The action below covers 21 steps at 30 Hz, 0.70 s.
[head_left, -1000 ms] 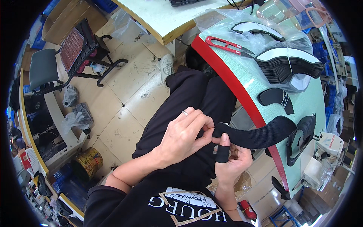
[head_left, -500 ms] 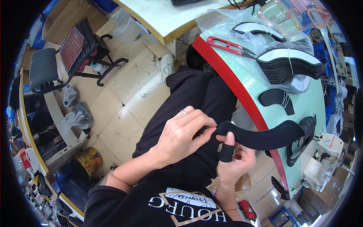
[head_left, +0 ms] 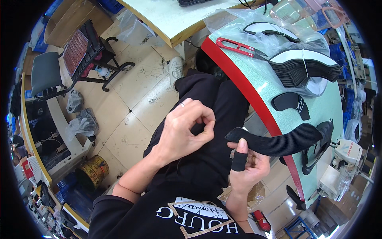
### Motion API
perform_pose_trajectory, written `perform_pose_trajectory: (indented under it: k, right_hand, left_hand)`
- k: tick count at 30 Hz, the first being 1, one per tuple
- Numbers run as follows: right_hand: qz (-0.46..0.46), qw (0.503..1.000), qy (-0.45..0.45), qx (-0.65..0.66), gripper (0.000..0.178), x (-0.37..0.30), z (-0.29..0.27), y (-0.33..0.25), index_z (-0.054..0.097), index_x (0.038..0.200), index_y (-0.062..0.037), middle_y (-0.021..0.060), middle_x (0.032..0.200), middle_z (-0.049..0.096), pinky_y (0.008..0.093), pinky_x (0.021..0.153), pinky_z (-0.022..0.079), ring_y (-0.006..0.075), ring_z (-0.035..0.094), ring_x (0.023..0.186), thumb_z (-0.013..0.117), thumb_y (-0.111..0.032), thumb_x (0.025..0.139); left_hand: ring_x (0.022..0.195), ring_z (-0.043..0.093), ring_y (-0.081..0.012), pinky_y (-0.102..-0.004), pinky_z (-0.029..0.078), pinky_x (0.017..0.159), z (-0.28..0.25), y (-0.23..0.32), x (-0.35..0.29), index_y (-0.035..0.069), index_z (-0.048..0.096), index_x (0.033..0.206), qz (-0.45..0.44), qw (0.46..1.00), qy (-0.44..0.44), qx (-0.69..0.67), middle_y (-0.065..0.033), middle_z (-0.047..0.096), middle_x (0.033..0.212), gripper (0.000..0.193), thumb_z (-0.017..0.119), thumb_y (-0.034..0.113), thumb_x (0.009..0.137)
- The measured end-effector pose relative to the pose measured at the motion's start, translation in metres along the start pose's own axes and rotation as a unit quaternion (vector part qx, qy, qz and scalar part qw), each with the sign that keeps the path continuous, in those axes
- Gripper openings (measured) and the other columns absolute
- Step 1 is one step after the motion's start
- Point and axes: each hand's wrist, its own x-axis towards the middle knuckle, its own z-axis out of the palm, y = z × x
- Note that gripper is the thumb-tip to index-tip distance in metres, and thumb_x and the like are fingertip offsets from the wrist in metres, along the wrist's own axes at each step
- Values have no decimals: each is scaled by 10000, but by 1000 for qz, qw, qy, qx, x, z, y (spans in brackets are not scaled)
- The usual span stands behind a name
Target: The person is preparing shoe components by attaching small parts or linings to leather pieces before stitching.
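Note:
Over my lap, my right hand point(head_left: 248, 163) pinches the near end of a curved black ribbed fabric piece point(head_left: 278, 142) between thumb and fingers. A black sleeve wraps that thumb. The piece's far end reaches over the red edge of the table to a black molded part point(head_left: 318, 147). To the left and apart from the strip, my left hand point(head_left: 185, 129) is closed, thumb and index fingertips pressed together. Whatever is in that pinch, if anything, is too small to make out.
On the green tabletop point(head_left: 262, 81) lie red thread snips point(head_left: 236, 46), bundled stacks of curved black-and-white pieces point(head_left: 306, 65) in clear plastic, and a tied black bundle point(head_left: 290, 104). A sewing machine point(head_left: 344, 153) stands at right, a chair point(head_left: 75, 55) at far left.
My left hand has moved left, away from the strip's end, still pinched. The strip has turned slightly in my right hand, which stays in place, showing more of its ribbed face.

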Motion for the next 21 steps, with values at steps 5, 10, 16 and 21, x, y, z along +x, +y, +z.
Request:
perform_pose_trajectory:
  k: [5, 10, 16, 21]
  right_hand:
    - [9, 1000, -6, -11, 179, 2, -3, 0, 634, 1120, 54, 137, 907, 740, 190, 559, 500, 136, 726, 719, 666, -47, 975]
    - [4, 1000, -15, 0, 186, -1, 0, -3, 635, 1130, 51, 133, 918, 738, 190, 557, 498, 135, 727, 723, 668, -49, 976]
    - [21, 999, -24, 12, 194, 0, 1, -6, 644, 1135, 76, 150, 930, 742, 209, 613, 536, 155, 742, 750, 668, -10, 963]
    - [42, 998, -37, 22, 199, -1, 2, -6, 648, 1134, 102, 171, 943, 744, 223, 662, 569, 176, 755, 774, 667, 24, 951]
  left_hand:
    - [697, 607, -182, -297, 497, 605, -2, 16, -2, 25, 702, 936, -12, 995, -52, -80, -48, 685, 842, 181, 772, -20, 775]
    - [680, 606, -186, -302, 492, 588, 4, 9, -2, 31, 685, 888, -6, 994, -76, -76, -37, 667, 786, 153, 767, -21, 770]
    - [673, 600, -166, -291, 482, 578, 1, 9, -3, 31, 677, 869, -19, 994, -76, -82, -34, 651, 761, 135, 737, -40, 771]
    - [630, 552, -100, -246, 426, 525, 6, 5, -6, 44, 713, 875, -19, 993, -61, -96, -15, 661, 771, 139, 737, -50, 775]
